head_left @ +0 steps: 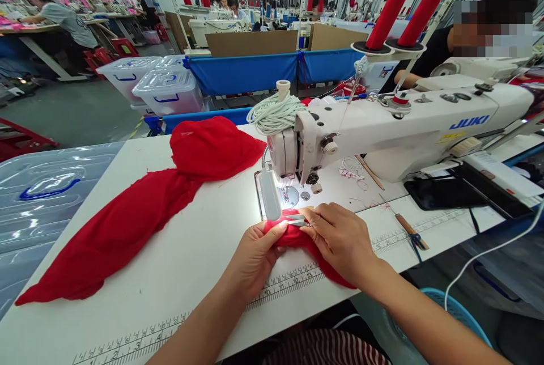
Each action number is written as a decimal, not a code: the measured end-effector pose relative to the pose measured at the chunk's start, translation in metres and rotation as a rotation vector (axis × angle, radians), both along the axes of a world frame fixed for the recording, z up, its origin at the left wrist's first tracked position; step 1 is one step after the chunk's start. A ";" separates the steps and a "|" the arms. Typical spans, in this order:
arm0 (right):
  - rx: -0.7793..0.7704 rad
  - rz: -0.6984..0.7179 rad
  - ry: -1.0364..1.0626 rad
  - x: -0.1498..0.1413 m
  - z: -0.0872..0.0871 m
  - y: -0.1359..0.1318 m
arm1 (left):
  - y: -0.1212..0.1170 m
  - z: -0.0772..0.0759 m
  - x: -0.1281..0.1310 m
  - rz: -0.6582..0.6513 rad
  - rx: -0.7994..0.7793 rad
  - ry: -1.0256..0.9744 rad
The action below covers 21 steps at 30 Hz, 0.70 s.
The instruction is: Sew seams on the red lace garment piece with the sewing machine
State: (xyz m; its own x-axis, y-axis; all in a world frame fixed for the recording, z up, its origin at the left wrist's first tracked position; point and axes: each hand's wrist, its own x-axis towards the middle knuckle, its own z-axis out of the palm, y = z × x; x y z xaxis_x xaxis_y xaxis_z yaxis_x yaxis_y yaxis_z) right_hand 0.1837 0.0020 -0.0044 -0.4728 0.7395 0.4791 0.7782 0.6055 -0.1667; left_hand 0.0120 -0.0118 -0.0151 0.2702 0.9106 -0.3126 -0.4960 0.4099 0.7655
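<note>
My left hand [260,251] pinches a piece of red fabric [293,236] just in front of the sewing machine [340,132]. Small metal thread snips [297,219] are in my right hand [338,234], their blades pointing left over the cloth near my left thumb. The red fabric runs under my right hand and hangs toward the table's front edge. A larger bunched length of red cloth [140,223] lies to the left, reaching up beside the machine's head. Part of the held cloth is hidden by my fingers.
An awl with a wooden handle [410,230] and a dark phone [442,192] lie right of my hands. Red thread cones [386,19] stand above the machine. Clear plastic bins [170,90] sit behind the table. A person [433,53] works at the right.
</note>
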 end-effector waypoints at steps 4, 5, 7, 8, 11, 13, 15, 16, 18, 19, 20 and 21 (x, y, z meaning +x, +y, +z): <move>-0.012 0.004 0.047 -0.002 0.000 0.001 | 0.000 -0.001 0.000 0.000 -0.001 0.019; -0.012 0.000 0.045 -0.002 0.000 0.001 | 0.000 -0.001 0.001 -0.005 -0.001 0.022; -0.010 -0.011 0.022 -0.001 -0.002 0.001 | 0.000 0.000 0.001 -0.011 -0.002 0.028; -0.013 -0.018 0.014 -0.001 -0.002 0.001 | 0.000 0.001 0.001 -0.010 -0.005 0.031; -0.060 -0.043 0.059 0.002 -0.004 0.000 | -0.001 0.002 0.000 0.003 -0.019 0.045; -0.153 -0.066 0.141 0.004 -0.005 0.000 | -0.001 0.001 -0.001 -0.016 -0.034 0.053; -0.286 -0.077 0.237 0.007 -0.005 -0.001 | 0.000 -0.002 -0.001 -0.049 -0.039 0.055; -0.347 -0.076 0.286 0.009 -0.005 -0.001 | 0.001 -0.003 -0.001 -0.063 -0.036 0.055; -0.416 -0.067 0.368 0.015 -0.006 -0.002 | 0.000 -0.002 -0.002 -0.092 -0.026 0.071; -0.418 -0.070 0.389 0.019 -0.007 -0.003 | -0.002 0.002 -0.003 -0.108 -0.023 0.097; -0.400 -0.083 0.385 0.025 -0.008 -0.002 | -0.005 0.007 -0.006 -0.138 -0.008 0.142; -0.368 -0.105 0.355 0.031 -0.010 -0.002 | -0.009 0.014 -0.011 -0.205 0.026 0.200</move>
